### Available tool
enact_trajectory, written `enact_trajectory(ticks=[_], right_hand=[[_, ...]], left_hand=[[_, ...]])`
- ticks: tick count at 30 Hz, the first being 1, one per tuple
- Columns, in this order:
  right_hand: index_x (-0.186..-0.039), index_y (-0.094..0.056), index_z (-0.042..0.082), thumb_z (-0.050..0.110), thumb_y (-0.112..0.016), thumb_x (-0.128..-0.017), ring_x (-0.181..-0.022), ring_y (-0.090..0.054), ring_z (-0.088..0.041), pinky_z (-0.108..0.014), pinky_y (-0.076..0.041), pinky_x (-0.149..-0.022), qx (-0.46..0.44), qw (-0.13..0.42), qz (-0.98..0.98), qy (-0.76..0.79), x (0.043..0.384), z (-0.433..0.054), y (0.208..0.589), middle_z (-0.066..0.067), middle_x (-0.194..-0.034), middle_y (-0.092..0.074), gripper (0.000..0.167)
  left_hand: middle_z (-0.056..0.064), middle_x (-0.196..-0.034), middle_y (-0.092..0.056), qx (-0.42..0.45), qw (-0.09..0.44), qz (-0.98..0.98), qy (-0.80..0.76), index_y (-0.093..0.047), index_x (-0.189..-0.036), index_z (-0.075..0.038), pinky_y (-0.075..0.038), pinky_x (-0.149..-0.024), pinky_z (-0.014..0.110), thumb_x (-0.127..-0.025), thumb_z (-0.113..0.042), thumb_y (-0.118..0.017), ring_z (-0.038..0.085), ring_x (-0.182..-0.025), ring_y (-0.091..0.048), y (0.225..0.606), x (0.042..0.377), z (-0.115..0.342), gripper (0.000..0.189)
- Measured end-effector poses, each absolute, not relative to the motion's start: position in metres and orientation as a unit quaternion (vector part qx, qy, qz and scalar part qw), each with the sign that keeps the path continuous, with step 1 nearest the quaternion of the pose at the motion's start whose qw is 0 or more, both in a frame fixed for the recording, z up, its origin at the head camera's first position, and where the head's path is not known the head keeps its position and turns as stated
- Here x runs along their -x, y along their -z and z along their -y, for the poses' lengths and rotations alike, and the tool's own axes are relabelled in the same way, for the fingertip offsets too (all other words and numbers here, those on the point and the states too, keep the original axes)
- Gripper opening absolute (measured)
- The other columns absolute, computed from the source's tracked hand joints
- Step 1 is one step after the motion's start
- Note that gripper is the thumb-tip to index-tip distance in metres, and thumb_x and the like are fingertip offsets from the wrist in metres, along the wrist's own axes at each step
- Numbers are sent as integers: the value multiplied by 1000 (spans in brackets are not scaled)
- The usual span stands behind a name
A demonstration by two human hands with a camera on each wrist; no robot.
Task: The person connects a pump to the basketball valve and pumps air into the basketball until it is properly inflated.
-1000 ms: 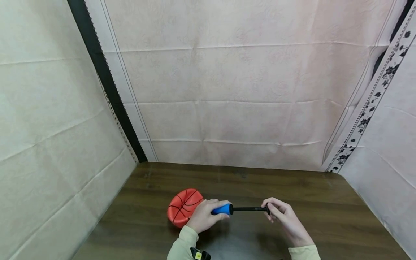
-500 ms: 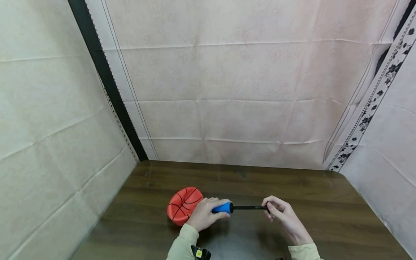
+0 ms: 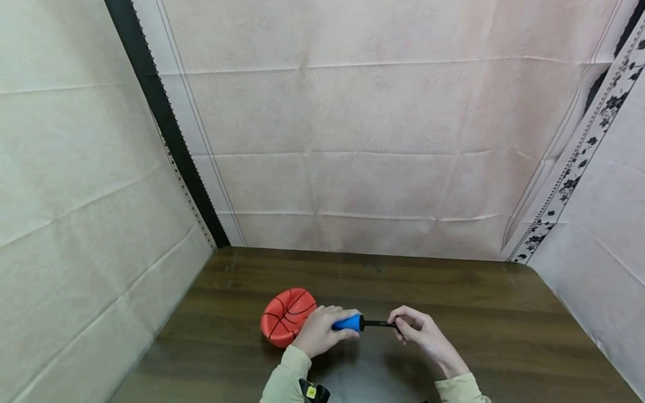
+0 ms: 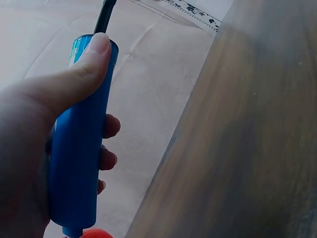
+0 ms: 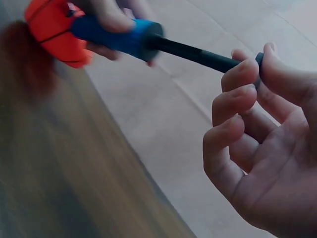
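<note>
A blue hand pump (image 3: 347,323) is held level above the table, its barrel gripped by my left hand (image 3: 320,331). In the left wrist view, the thumb lies along the barrel near the rod end and the fingers wrap round the far side. My right hand (image 3: 419,334) pinches the end of the black plunger rod (image 3: 379,323) between thumb and fingers. Part of the rod shows outside the barrel. A red basketball (image 3: 283,319) with black lines, dented and soft, sits at the pump's nozzle end. The left hand hides where nozzle and ball meet.
The brown wooden table (image 3: 242,280) lies under both hands. Pale cloth (image 3: 353,140) hangs behind it and on both sides. A black strap with a yellow-marked device (image 3: 313,390) is on the left wrist.
My right hand has moved left, pushing the rod into the barrel, so less of it shows. The left hand and basketball have hardly moved.
</note>
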State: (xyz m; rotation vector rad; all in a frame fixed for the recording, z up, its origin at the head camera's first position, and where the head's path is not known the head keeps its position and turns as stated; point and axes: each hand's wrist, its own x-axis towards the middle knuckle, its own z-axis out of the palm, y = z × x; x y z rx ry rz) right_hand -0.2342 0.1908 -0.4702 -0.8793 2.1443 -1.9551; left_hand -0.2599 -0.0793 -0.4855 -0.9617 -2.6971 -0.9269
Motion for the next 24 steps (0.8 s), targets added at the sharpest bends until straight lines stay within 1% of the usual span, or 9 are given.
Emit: enact_trajectory(ticks=[2,4,7,9,11,15,19,24], right_hand=[[-104,-56,-4,6,-45,-101,-63,-52,0,-31,-40,-48,293,61,-705,643,235,-182,473,7,-72,-56,14],[-104,-54,-7,6,-45,-101,-61,-51,-2,-31,-40,-47,297,69,-702,643,236,-174,477,3,-71,-55,16],[-105,-52,-11,5,-45,-102,-58,-48,-7,-35,-38,-44,310,73,-698,641,237,-163,481,-13,-68,-50,18],[-105,-51,-13,5,-44,-102,-55,-46,-12,-36,-37,-44,317,73,-696,640,238,-159,483,-24,-70,-46,20],[-105,-51,-13,5,-43,-102,-54,-44,-16,-36,-35,-43,323,70,-694,639,238,-156,484,-31,-72,-43,21],[-105,-52,-13,5,-43,-102,-54,-41,-26,-36,-35,-42,326,65,-694,639,237,-154,484,-33,-73,-42,20],[-105,-53,-12,5,-43,-102,-55,-41,-31,-34,-36,-43,328,64,-698,634,237,-155,483,-33,-73,-43,20],[-107,-54,-10,7,-43,-103,-55,-43,-24,-34,-36,-44,321,70,-707,627,237,-156,481,-32,-74,-44,21]], left_hand=[[-5,-109,-69,322,69,895,300,-61,-128,-34,-45,-84,32,-88,-50,-64,8,-95,-59,486,260,77,43],[-5,-109,-69,327,70,896,294,-63,-126,-33,-45,-84,32,-88,-50,-64,9,-94,-59,486,260,75,42],[-5,-108,-69,333,67,896,287,-63,-125,-32,-44,-83,30,-88,-51,-63,8,-94,-59,488,261,73,42],[-6,-108,-69,334,66,896,286,-64,-125,-32,-44,-82,29,-88,-51,-63,7,-94,-59,489,261,72,41],[-7,-108,-69,333,67,897,284,-63,-125,-34,-43,-82,28,-88,-51,-62,7,-93,-58,489,260,71,41],[-8,-105,-69,330,71,898,281,-63,-124,-35,-42,-81,26,-88,-51,-63,6,-92,-57,490,261,71,40],[-8,-104,-69,333,78,898,277,-63,-123,-35,-42,-80,25,-87,-49,-65,6,-91,-57,490,261,71,39],[-7,-104,-69,333,81,898,277,-64,-123,-35,-42,-80,26,-86,-46,-68,7,-91,-58,489,261,71,38]])
